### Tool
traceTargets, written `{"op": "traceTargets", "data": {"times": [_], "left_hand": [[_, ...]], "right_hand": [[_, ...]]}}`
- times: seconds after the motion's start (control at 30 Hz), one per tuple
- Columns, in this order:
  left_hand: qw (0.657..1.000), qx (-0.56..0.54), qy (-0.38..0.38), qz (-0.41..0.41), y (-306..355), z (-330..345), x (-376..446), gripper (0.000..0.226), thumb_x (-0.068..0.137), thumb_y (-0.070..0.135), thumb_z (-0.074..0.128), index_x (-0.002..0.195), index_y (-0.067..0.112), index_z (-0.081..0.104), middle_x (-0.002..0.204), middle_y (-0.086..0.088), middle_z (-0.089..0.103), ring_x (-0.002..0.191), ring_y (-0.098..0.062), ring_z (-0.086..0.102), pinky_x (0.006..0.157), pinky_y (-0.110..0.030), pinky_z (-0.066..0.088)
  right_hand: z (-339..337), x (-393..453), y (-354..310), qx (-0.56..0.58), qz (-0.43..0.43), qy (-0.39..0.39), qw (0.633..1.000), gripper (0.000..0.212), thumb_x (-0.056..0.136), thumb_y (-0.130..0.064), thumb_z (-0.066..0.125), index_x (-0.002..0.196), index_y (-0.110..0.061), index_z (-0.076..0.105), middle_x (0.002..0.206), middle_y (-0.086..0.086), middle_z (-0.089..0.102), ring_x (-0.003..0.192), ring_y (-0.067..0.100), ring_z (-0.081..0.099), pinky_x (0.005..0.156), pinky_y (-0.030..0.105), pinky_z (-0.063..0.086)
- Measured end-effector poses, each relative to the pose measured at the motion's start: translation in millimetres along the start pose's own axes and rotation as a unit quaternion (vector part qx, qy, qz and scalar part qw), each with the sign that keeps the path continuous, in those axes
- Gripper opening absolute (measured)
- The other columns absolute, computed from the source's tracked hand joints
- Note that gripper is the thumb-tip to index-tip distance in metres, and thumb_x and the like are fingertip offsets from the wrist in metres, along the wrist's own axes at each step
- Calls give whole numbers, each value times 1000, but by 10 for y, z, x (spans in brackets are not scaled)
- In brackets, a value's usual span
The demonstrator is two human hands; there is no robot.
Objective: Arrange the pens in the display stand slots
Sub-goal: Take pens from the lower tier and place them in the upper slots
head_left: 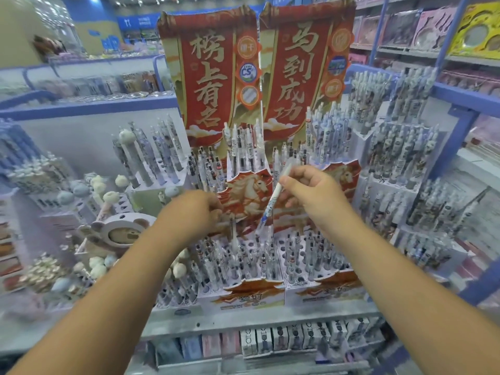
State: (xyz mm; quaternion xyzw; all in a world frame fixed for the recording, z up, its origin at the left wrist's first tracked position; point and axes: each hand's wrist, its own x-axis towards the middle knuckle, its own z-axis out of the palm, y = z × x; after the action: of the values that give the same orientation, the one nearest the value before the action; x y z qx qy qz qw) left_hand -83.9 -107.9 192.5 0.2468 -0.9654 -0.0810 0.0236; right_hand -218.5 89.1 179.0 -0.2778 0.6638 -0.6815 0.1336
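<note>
Shop aisle w/ blue-framed shelving point(89, 106) is filling the frame; more racks of packaged goods point(422, 31) are sitting at upper right. A grey shelf point(257, 318) at centre-bottom is carrying the red-and-white display stand point(254, 290), its tall red banners point(208, 77) w/ gold characters rising at top centre. Rows of pens point(243, 261) are standing upright in the stand's lower slots, more in the tier above point(240, 152).

Around it: plush-topped pens point(100, 185) and a bear-shaped item point(121, 234) are sitting at centre-left; grey patterned pens in stepped racks point(400, 147) are crowding the right side. Small boxes point(292, 339) are lining the ledge below.

The right hand point(311, 190) is pinching a white-and-blue pen point(273, 198), tilted, tip pointing down-left above the lower slots. The left hand point(200, 212) is curling its fingers over a pale pen point(233, 234) hanging upright over the slots, though blur is hiding the exact grip. Both forearms are crossing in front of the stand's lower rows.
</note>
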Motion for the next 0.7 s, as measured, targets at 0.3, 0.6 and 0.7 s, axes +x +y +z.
{"op": "traceTargets", "data": {"times": [0.3, 0.6, 0.7], "left_hand": [[949, 211, -232, 4, 191, 111, 196, 42, 99, 10, 44, 135, 20, 62, 127, -4, 65, 112, -26, 63, 94, -39, 55], [901, 305, -305, 40, 311, 103, 264, 39, 106, 19, 42, 142, 9, 55, 124, -6, 62, 102, -26, 58, 87, -36, 51], [916, 291, -273, 44, 363, 0, 170, 41, 102, 9, 46, 142, 17, 53, 120, -3, 64, 100, -22, 58, 80, -33, 51]], "right_hand": [[94, 63, 110, 16, 5, -4, 1000, 4, 97, -13, 68, 100, -10, 68, 76, -4, 73, 69, 11, 70, 58, 23, 58], [121, 56, 144, 27, 10, -26, 999, 2, 97, -13, 68, 99, -13, 67, 76, -5, 72, 67, 9, 70, 59, 26, 57], [123, 39, 122, 30, 14, -28, 999, 5, 97, -13, 67, 102, -11, 67, 75, -4, 73, 67, 11, 70, 61, 29, 59]]}}
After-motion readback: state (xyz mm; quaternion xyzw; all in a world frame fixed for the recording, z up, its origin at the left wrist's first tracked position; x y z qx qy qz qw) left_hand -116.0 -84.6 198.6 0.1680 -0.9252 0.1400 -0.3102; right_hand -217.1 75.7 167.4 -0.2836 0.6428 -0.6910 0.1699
